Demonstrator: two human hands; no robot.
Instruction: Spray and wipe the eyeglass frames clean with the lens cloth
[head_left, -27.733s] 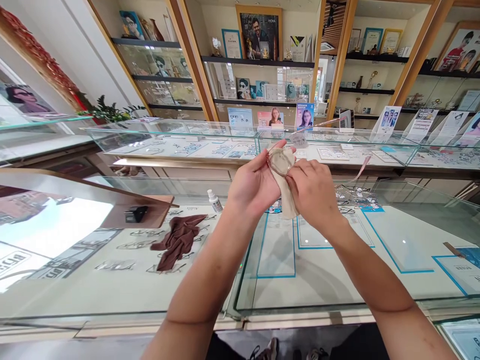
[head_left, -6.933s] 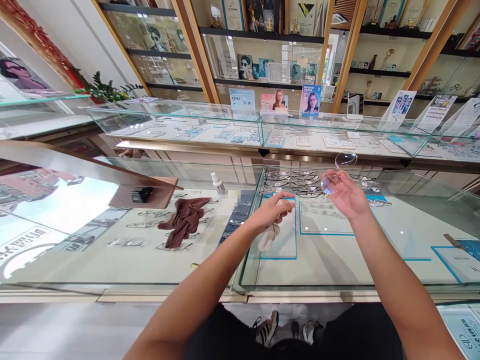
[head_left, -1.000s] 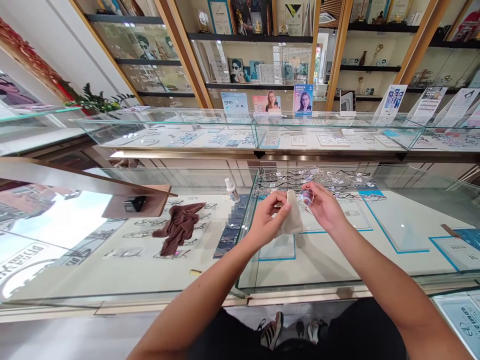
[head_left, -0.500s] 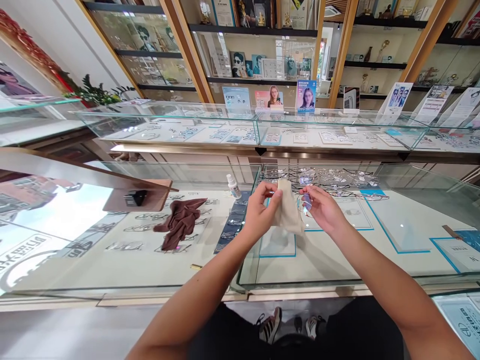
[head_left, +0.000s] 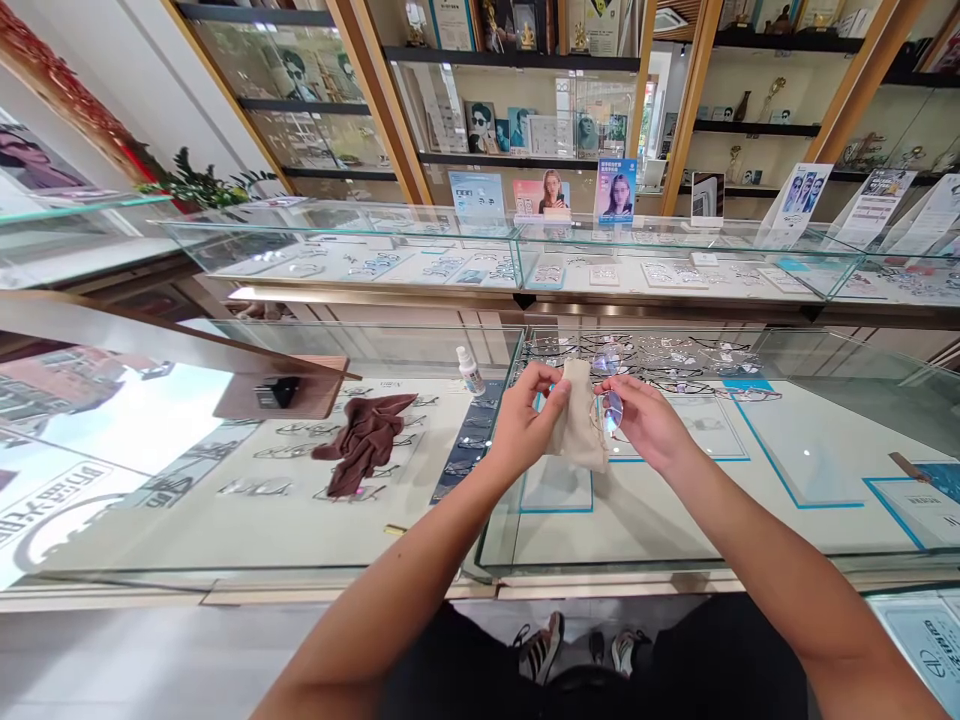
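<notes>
Between thumb and fingers, my left hand [head_left: 531, 412] pinches the upper left edge of a beige cloth [head_left: 579, 425], which hangs down over the glass counter. My right hand [head_left: 646, 418] is closed on a pair of eyeglasses [head_left: 613, 410] with thin rims and bluish, reflecting lenses. The glasses sit right beside the cloth's right edge; whether they touch it I cannot tell. Part of the frame is hidden by my right fingers and the cloth. Behind both hands, several eyeglass frames [head_left: 679, 355] lie in rows at the back of the case.
A crumpled brown cloth [head_left: 367, 440] lies on the left counter, with a white spray bottle [head_left: 470, 372] behind it. A wood-framed mirror [head_left: 150, 430] leans at the left. Glass display cases [head_left: 420, 235] and shelves stand beyond. Blue-edged trays [head_left: 795, 450] lie at the right.
The cloth now hangs flatter and more upright. The glasses in my right hand have turned so that a lens shows more fully beside the cloth. Both hands stay nearly in place.
</notes>
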